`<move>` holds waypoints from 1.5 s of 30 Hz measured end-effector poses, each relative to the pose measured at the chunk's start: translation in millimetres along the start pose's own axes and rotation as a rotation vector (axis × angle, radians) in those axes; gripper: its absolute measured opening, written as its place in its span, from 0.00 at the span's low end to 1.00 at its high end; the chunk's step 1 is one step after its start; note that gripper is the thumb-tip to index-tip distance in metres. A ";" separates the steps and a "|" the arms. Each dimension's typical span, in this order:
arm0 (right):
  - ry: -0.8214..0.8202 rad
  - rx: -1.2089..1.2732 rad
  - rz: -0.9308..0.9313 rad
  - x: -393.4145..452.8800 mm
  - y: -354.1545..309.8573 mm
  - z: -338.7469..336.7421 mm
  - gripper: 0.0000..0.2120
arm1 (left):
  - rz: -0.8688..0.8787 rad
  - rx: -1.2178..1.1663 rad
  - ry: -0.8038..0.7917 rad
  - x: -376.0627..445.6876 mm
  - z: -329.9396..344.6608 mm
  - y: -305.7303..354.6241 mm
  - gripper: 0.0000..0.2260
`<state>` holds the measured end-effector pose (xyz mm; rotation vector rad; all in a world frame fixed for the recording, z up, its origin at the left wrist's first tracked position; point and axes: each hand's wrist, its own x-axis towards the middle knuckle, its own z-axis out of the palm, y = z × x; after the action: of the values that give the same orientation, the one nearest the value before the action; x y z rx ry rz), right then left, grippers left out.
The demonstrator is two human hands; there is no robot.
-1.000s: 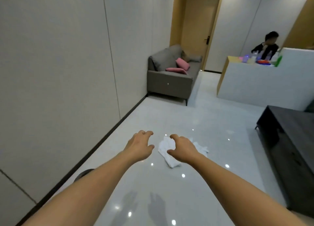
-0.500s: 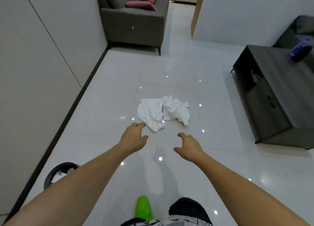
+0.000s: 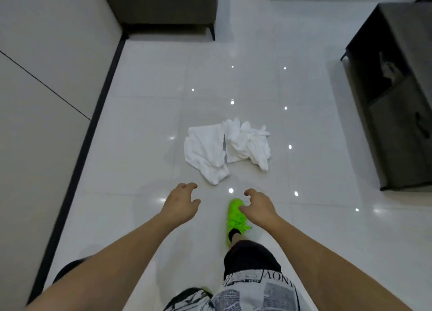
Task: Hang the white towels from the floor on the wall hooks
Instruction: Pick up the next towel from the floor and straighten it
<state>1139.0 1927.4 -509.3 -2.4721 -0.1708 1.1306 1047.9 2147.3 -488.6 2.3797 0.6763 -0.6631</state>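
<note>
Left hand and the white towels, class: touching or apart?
Apart. The head view shows bare floor between the left hand and the nearest towel corner; the white towels lie untouched.

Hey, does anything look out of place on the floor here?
Yes. Two white towels lie crumpled in a heap on the glossy tiled floor, between the wall and the dark cabinet. Neither the left hand nor the right hand touches them. Nothing looks spilled or broken.

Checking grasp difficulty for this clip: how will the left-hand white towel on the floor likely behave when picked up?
The left towel lies crumpled in soft folds, so it will probably droop limply. It looks thin, likely light. It touches the right towel, so that may drag along on the glossy floor.
</note>
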 end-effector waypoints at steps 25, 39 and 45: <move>-0.128 0.282 0.428 463.0 28.2 138.6 0.21 | -0.156 -0.074 -0.246 465.4 128.8 -128.9 0.15; -0.087 0.259 0.424 608.7 95.3 239.1 0.16 | -0.178 0.045 -0.419 546.4 259.6 -195.8 0.14; 0.022 0.439 0.495 554.1 68.1 227.5 0.07 | -0.166 0.077 -0.430 525.2 215.1 -171.8 0.15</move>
<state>1332.3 2091.9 -1056.1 -2.1723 0.6607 1.1688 1275.6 2294.4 -1016.0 2.1561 0.6680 -1.2455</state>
